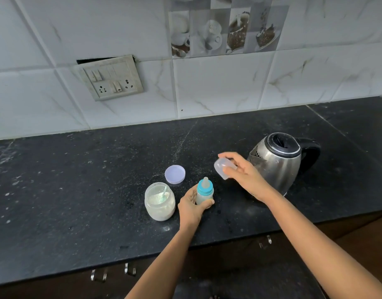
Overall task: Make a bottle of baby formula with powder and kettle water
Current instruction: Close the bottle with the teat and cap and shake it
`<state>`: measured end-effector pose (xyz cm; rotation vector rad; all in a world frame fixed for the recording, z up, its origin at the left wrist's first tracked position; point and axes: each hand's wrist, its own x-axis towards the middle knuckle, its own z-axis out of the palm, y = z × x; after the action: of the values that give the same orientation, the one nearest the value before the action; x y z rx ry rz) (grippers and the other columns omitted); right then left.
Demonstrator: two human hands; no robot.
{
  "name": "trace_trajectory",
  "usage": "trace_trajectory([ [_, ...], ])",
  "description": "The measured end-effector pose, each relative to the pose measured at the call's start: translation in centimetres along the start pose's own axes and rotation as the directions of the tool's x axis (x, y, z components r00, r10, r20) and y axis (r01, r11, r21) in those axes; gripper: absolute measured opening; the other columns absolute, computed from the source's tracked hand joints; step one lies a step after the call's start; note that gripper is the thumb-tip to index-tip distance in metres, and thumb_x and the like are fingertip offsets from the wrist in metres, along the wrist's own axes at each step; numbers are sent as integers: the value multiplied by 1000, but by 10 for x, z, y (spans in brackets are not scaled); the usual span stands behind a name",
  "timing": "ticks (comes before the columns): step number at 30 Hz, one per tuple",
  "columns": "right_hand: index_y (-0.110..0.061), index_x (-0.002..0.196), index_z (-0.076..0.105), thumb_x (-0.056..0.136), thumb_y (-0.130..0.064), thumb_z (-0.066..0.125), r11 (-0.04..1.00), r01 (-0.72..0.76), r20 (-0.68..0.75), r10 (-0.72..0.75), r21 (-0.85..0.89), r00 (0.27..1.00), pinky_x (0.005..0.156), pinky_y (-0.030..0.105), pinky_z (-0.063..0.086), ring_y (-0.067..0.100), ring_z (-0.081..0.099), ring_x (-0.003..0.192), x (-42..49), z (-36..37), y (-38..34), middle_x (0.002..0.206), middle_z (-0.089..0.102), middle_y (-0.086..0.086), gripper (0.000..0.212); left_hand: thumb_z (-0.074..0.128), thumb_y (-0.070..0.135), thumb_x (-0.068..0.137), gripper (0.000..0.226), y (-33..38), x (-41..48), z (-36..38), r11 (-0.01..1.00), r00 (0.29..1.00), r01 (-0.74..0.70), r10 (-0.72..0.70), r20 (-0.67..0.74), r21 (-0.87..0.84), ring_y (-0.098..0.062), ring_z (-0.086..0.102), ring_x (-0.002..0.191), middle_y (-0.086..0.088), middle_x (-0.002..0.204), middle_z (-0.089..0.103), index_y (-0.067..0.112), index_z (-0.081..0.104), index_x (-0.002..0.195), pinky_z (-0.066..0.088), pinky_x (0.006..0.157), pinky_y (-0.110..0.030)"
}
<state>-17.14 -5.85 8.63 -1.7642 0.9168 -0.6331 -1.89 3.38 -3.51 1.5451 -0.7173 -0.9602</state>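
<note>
A small baby bottle with a blue collar and clear teat stands upright on the black counter. My left hand is wrapped around its lower body. Its contents look whitish. My right hand holds the bottle's clear dome cap in the air, up and to the right of the teat, apart from it. An open jar of white powder with a scoop inside stands left of the bottle. The jar's pale lid lies flat behind it. The steel kettle, lid closed, stands to the right.
A tiled wall with a switch and socket plate rises behind the counter. Below the counter's front edge are dark cabinet doors with metal handles. White powder specks dot the left part of the counter.
</note>
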Motion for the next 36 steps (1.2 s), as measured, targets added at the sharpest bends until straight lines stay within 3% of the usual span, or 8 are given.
trace_trajectory([
  [4,-28,117,47,85,-6,68,977,87,-50,-79,196,996,90,32,52,20,63,106,6,32,10,115,60,6,44,88,7,63,65,-2,0,0,1000,1000,-24,24,1,5,3,62,106,21,108,67,33,60,116,47,96,-21],
  [8,-43,132,46,88,-17,65,970,210,103,-198,-125,975,99,29,47,9,52,120,9,46,35,127,51,-8,54,86,9,65,61,-4,0,-1,999,999,-46,46,19,6,-3,65,107,12,109,71,39,60,111,49,98,-32],
  [10,-41,135,47,90,-19,63,941,246,153,-214,-234,965,102,30,44,4,48,122,10,47,44,129,48,-10,53,84,7,67,61,-3,-1,-2,999,998,-52,52,32,8,-4,65,106,13,109,72,42,59,110,51,98,-35],
  [16,-30,134,49,87,-13,65,894,357,148,-328,-271,933,99,12,36,-1,45,120,9,52,58,127,47,-8,52,81,7,72,56,-1,-4,-2,995,996,-86,84,37,42,-1,65,105,15,107,72,40,59,112,52,95,-31],
  [23,-28,127,50,82,-22,70,860,427,18,-440,-280,898,91,23,47,8,54,107,16,64,73,115,51,0,50,80,18,77,52,-2,-5,-2,985,991,-135,133,24,110,3,62,107,16,111,70,33,59,122,50,91,-20],
  [30,-27,129,40,81,-34,67,823,420,-39,-469,-382,883,77,7,41,4,50,98,17,76,81,115,48,2,55,75,16,81,53,3,-10,0,963,984,-178,178,18,201,3,61,107,17,113,68,28,57,129,46,89,-13],
  [33,-29,131,35,83,-37,63,825,409,-24,-453,-390,891,75,13,42,3,50,99,17,76,82,120,47,2,56,71,26,83,57,1,-11,-5,906,971,-240,219,98,350,4,54,116,17,124,62,29,49,136,41,95,-12],
  [36,-33,134,29,83,-39,62,862,370,17,-388,-347,921,80,19,44,6,51,103,14,76,83,127,46,1,61,56,33,87,67,-16,-10,-15,744,939,-343,282,196,573,-12,31,142,2,151,40,17,31,148,23,118,-27],
])
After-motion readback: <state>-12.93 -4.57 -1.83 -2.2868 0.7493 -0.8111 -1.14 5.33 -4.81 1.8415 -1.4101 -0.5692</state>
